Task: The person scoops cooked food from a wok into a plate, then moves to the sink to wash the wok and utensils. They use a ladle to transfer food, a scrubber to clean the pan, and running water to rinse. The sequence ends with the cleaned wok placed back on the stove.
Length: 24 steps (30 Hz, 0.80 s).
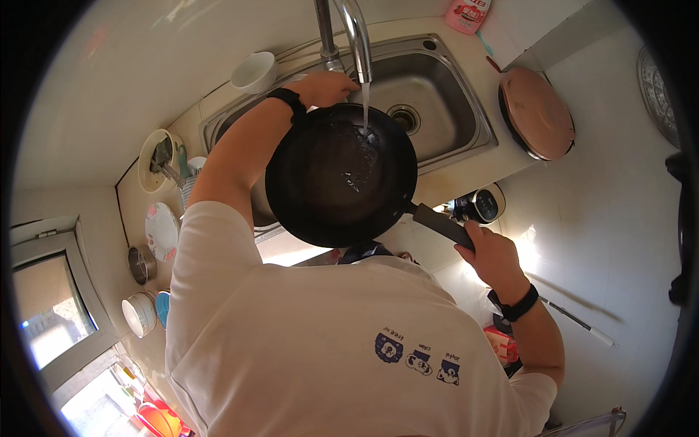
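Note:
A dark wok point(322, 180) is held tilted over the double-basin stainless steel sink point(431, 98). My right hand point(491, 257) grips the end of its long dark handle point(443, 224). Water point(366, 106) runs from the chrome faucet point(357, 38) into the pan, where a little splashes and pools. My left hand point(325, 90) reaches across the wok's far rim to the foot of the faucet, its fingers curled. What those fingers touch there is hidden. Each wrist wears a black band.
Beside the faucet stands a white bowl point(254, 72). A round pinkish-brown lidded pan point(538, 114) leans at the right wall, with a pink bottle point(467, 15) in the back corner. Along the left counter are a utensil holder point(158, 161), a floral plate point(162, 232), a metal pot point(142, 265) and stacked bowls point(139, 314).

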Available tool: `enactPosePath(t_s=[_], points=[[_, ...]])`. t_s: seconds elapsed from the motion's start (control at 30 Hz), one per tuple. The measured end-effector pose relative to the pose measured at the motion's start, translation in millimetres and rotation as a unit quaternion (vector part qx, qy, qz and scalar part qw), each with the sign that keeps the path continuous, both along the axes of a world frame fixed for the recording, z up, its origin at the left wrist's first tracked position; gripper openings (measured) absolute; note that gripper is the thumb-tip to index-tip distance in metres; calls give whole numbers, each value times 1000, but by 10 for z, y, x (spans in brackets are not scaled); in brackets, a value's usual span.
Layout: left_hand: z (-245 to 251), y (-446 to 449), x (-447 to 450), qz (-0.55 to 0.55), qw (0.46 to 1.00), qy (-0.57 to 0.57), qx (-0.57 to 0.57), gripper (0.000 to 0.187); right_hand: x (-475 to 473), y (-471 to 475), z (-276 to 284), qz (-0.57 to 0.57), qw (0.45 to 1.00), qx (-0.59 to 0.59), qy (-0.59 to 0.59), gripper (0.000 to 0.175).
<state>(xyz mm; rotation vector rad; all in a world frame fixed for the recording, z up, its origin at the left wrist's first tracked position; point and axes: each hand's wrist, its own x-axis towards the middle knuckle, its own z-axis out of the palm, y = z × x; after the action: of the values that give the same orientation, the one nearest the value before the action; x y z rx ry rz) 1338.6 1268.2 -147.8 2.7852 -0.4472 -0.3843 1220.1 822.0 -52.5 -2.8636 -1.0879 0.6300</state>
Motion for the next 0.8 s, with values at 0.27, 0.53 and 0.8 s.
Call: enactPosePath(t_s=[0.27,0.53,0.8], points=[[-256,-12,358,116,980,57,-151,45,5,-5,-22,14,1000,-28,-3,37],[205,354,-636,221,968,-70,-95,45,80,108,-128,0,999,27,32,31],[855,122,-1757,449,881,-149,-8,51,452,69,-273,15,987,43,156,34]])
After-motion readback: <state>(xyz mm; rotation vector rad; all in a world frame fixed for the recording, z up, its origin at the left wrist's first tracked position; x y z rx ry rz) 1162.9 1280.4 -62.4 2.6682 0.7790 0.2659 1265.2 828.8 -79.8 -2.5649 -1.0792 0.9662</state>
